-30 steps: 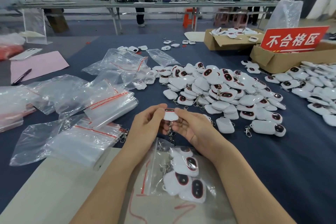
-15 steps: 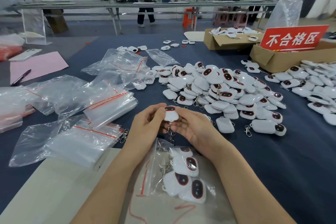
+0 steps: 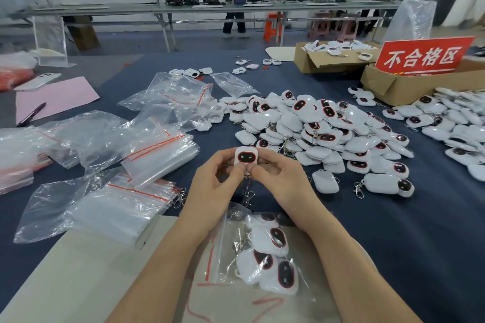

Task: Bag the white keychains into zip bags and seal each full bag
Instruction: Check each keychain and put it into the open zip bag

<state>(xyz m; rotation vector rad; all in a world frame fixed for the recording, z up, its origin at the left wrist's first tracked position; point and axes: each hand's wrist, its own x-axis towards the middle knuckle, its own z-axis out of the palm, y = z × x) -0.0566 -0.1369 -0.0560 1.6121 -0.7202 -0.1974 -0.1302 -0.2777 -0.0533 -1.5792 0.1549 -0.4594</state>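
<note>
Both hands hold one white keychain (image 3: 246, 157) upright above the table, its dark red-rimmed face turned toward me and its metal chain (image 3: 248, 191) hanging down. My left hand (image 3: 214, 186) pinches its left side and my right hand (image 3: 282, 182) pinches its right side. Below them lies an open zip bag (image 3: 228, 252) with several white keychains inside. A big pile of loose keychains (image 3: 317, 128) lies just beyond my right hand.
Empty zip bags (image 3: 157, 155) with red strips lie in stacks at the left. Another keychain heap (image 3: 451, 123) is at the right, beside cardboard boxes (image 3: 393, 86) and a red sign (image 3: 422, 56). A pink sheet (image 3: 55, 97) and pen (image 3: 31, 114) lie far left. People stand behind.
The keychain has been tilted up so its dark face now points toward me. Both hands stay in about the same place.
</note>
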